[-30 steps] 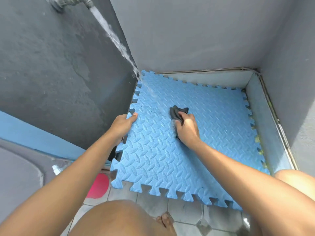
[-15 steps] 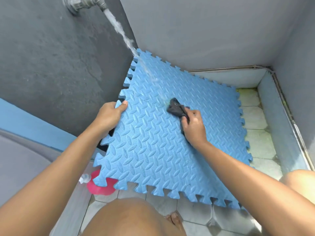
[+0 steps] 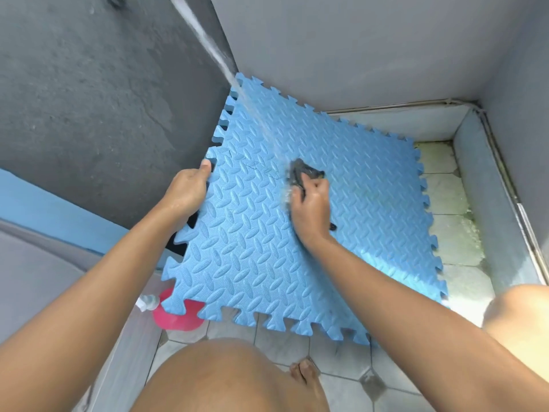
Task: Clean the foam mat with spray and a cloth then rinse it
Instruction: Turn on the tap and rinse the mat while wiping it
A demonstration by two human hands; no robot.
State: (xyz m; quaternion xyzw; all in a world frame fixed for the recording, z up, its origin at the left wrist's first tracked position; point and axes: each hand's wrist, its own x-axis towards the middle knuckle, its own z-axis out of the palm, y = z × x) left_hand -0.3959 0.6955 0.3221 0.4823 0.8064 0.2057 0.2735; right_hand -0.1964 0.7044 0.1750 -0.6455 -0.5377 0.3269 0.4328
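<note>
A blue foam mat (image 3: 365,209) with jigsaw edges is held tilted in the corner of a walled washing area. My left hand (image 3: 188,191) grips its left edge, thumb on the top face. My right hand (image 3: 310,208) grips a dark cloth (image 3: 300,171) and presses it on the middle of the mat. A stream of water (image 3: 208,46) falls from the upper left onto the mat just left of the cloth, splashing there.
Grey walls close in on the left, back and right. A pink spray bottle (image 3: 175,318) with a clear top lies under the mat's near-left corner. Pale tiles (image 3: 445,203), greenish with grime, show right of the mat. My knees and a foot are at the bottom.
The mat's left side has been lifted and turned, baring tiled floor on the right. My right hand with the cloth has stayed mid-mat in the water. The tap has left the view.
</note>
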